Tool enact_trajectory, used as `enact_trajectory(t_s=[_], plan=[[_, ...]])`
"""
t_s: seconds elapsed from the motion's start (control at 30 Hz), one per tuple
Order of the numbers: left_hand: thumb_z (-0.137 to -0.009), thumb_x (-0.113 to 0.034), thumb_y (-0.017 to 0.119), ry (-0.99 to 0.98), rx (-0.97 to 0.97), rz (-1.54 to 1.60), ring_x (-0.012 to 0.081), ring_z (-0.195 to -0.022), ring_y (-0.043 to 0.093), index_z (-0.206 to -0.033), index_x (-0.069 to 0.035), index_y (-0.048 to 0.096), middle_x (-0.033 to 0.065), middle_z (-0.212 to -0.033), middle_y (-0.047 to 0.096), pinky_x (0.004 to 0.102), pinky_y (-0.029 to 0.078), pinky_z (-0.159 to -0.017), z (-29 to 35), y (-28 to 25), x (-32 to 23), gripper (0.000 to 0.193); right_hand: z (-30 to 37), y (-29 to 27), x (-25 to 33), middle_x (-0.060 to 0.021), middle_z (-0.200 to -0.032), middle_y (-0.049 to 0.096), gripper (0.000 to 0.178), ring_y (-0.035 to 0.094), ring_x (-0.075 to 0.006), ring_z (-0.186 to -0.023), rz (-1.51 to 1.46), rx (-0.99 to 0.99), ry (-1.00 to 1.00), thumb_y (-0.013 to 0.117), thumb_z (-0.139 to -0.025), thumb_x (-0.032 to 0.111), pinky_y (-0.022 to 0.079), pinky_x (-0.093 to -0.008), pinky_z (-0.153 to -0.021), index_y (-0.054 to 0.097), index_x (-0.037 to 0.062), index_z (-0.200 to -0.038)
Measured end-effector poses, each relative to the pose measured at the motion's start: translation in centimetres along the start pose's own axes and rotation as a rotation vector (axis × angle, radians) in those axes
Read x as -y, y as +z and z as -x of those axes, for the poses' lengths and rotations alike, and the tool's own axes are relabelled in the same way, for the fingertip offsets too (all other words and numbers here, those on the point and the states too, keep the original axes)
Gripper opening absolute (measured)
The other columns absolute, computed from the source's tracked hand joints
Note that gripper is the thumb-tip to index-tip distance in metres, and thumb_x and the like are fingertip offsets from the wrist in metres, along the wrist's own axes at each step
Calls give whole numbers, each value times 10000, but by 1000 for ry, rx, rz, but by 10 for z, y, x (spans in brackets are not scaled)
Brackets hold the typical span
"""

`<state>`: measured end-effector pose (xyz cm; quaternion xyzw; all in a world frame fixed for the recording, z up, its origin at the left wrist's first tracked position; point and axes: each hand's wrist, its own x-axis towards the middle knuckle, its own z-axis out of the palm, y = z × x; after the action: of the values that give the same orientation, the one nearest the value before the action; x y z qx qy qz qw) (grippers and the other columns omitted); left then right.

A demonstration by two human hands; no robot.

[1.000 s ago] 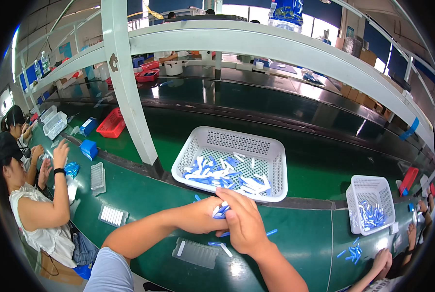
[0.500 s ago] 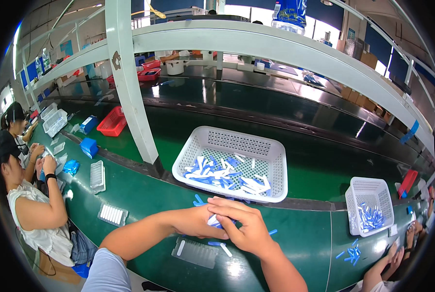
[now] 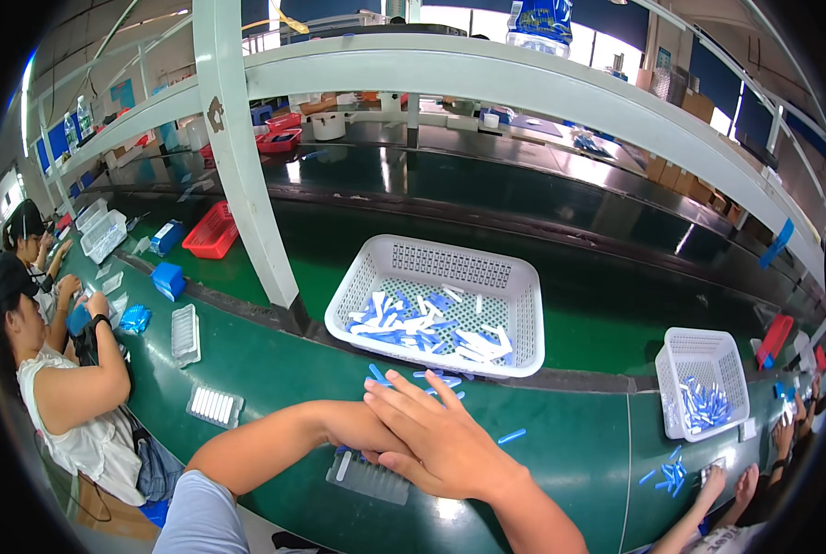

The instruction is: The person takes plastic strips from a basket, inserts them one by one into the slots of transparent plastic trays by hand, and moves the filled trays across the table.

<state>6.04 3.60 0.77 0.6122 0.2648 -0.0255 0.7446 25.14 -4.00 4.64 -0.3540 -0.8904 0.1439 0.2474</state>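
At six o'clock, right hand (image 3: 440,443) lies spread over left hand (image 3: 362,434) on the tray (image 3: 367,477) — left hand's grip hidden.

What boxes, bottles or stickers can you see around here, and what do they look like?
Water bottle: on the white overhead beam, top middle; clear with a blue wrapper.
Cardboard boxes: far right behind the belt; brown, stacked.
Blue tape strip: on the right end of the beam; slanted.
Wall posters: far left wall; blue rectangles, too blurred for detail.
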Motion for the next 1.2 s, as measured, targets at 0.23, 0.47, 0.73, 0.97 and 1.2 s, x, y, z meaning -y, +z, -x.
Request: enact_trajectory(t_s=[0.23, 0.47, 0.73, 0.97, 1.2], plan=[[-1022, -329, 650, 127, -23, 389, 40, -583, 425, -881, -106, 569, -19, -755, 528, 196, 274, -438, 16, 10, -20, 277, 2, -11, -20, -175, -1489, 532, 494, 440, -395, -1426, -277, -191, 112, 468, -1001, 211, 214, -574, -1211, 505, 42, -1464], [-1009, -280, 672, 188, -233, 533, 23, -491, 351, -801, -135, 497, -53, -624, 420, 209, 225, -409, 30, 23, -5, 308, -4, 0, -3, -192, -1467, 546, 541, 494, -383, -1377, -216, -227, 114, 557, -919, 152, 269, -573, -1191, 521, 28, -1444], [-887, -70, 786, 240, -179, 575, 21, -462, 323, -795, -160, 450, -60, -641, 438, 228, 210, -410, 47, 44, 10, 359, 9, 11, 5, -220, -1455, 554, 640, 468, -396, -1417, -308, -145, -44, 544, -867, 103, 331, -569, -1169, 449, -25, -1487], [-905, -27, 748, 391, -406, 758, 36, -499, 407, -881, -131, 467, -19, -732, 524, 233, 254, -423, 50, 61, 23, 301, 8, 18, 49, -249, -1534, 451, 801, 405, -436, -1446, -250, -208, 103, 659, -860, 284, 271, -583, -1187, 364, -36, -1532], [-916, 64, 608, 573, -555, 955, 37, -557, 402, -886, -161, 421, -12, -804, 513, 225, 251, -445, 52, 92, 43, 294, 17, 53, 61, -262, -1524, 423, 1085, 489, -436, -1371, 7, -200, -35, 908, -699, 446, 395, -590, -1099, 338, 63, -1539]])
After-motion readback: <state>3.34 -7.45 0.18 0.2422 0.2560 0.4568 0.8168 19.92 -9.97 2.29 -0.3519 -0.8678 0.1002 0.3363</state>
